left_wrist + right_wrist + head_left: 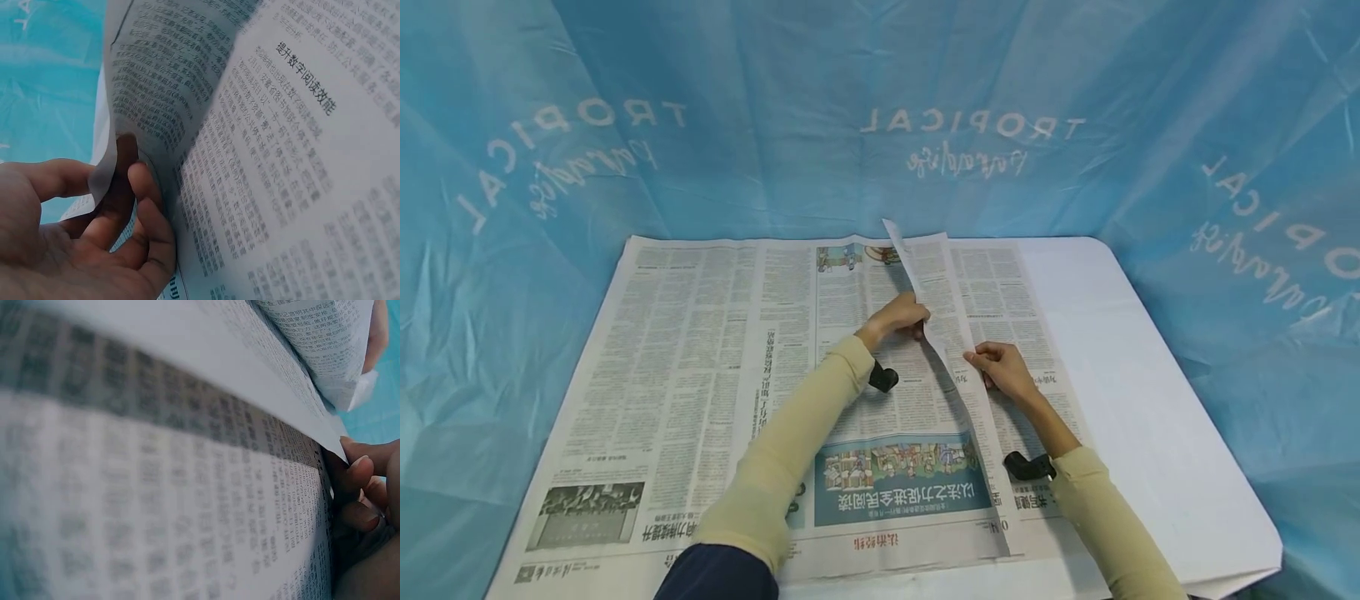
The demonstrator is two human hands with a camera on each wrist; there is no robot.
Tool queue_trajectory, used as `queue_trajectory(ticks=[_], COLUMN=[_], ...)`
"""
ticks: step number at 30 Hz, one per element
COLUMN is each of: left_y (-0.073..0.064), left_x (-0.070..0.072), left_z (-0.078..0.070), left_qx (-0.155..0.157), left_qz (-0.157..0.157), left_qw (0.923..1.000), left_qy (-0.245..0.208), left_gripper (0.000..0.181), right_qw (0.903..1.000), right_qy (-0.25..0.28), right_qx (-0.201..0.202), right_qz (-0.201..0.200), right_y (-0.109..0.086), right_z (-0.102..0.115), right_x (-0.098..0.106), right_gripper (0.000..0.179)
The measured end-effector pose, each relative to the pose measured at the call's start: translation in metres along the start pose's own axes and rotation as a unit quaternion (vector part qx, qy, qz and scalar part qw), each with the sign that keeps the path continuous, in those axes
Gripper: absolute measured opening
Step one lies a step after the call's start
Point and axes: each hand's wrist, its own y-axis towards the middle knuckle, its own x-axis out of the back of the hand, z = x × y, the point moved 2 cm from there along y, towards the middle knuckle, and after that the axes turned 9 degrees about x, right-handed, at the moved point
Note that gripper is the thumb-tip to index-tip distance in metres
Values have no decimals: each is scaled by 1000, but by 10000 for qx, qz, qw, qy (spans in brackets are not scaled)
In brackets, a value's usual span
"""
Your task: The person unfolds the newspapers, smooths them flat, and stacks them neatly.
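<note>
A newspaper (685, 333) lies spread over a white table, its print upside down in the head view. My left hand (898, 317) pinches the raised edge of its upper sheet right of the middle. In the left wrist view, the left hand (94, 231) has the lifted paper edge (105, 175) between thumb and fingers, and the page curves upward. Farther right and nearer me, my right hand (1004, 368) pinches another sheet edge. The right wrist view shows the right hand (369, 481) with that edge between thumb and index finger; a shadowed gap lies beneath the sheet.
White tabletop (1120, 375) is exposed to the right of the newspaper. Blue plastic sheeting (820, 192) with printed lettering surrounds the table at the back and sides. A black wrist mount (883, 377) sits by the left wrist, another black mount (1028, 467) by the right.
</note>
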Motion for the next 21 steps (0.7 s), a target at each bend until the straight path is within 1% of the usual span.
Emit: queue_trajectory(ticks=[3,6,9,10,12,13,15,17,19,21], left_y=[-3,-8,-13,-15,-19,-21,-25,-30,-33,-36], left_x=[4,6,9,10,13,16,22,29,36,42], left_z=[0,0,4,5,9,11,14,16,18,20], left_qx=[60,49,217,245,248,176,-41,-208,-189,-18], left_qz=[30,16,-74,-138,-261,-334,-531,-762,-965,-1059], left_qw=[10000,10000,9996,9994,9991,9991,9985,9952,9894,9841], left_qy=[33,-29,-166,-213,-238,-205,124,572,1073,1429], left_gripper=[22,17,19,22,34,35,43,46,47,48], right_qw=[10000,10000,10000,9999,9998,9998,9996,9998,9998,9999], right_qy=[-15,-44,-4,41,83,75,131,58,34,-21], right_qx=[-8,-50,-91,-129,-141,-177,-199,-161,-133,-72], right_qz=[-30,-22,20,43,80,95,126,132,122,130], right_y=[0,-1,-3,-5,-8,-8,-7,-4,-1,-1], right_z=[0,0,1,5,15,17,18,14,5,2], right_x=[-1,-1,-1,-1,0,0,1,1,1,2], right_gripper=[33,33,33,33,30,29,27,28,30,32])
